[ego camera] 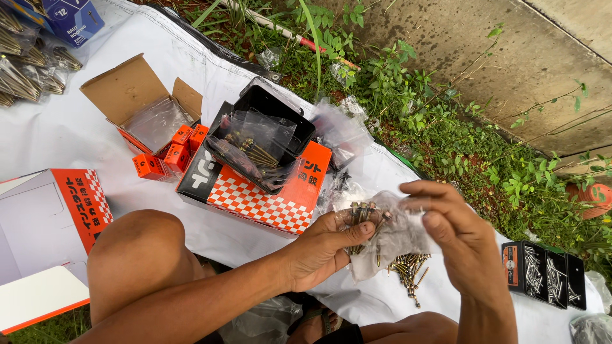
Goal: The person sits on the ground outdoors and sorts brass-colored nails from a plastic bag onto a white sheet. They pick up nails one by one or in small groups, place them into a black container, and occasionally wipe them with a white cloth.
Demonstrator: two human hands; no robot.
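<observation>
My left hand [325, 245] holds a small bunch of screws [364, 213] together with the lower part of a clear plastic bag [395, 239]. My right hand [456, 236] pinches the bag's upper edge between thumb and fingers. Beneath the bag, a loose pile of brass-coloured screws [408, 271] lies on the white sheet [76, 134]. My bare knee [137, 255] rises at the lower left.
An orange-and-white checked box [274, 200] carries a black tray [271, 127] with bagged screws. Nearby sit small orange boxes [166, 156], an open cardboard box [137, 95], a white-orange carton [48, 213], bagged long screws [25, 70], black screw boxes [542, 274]. Weeds and a concrete slab border the right.
</observation>
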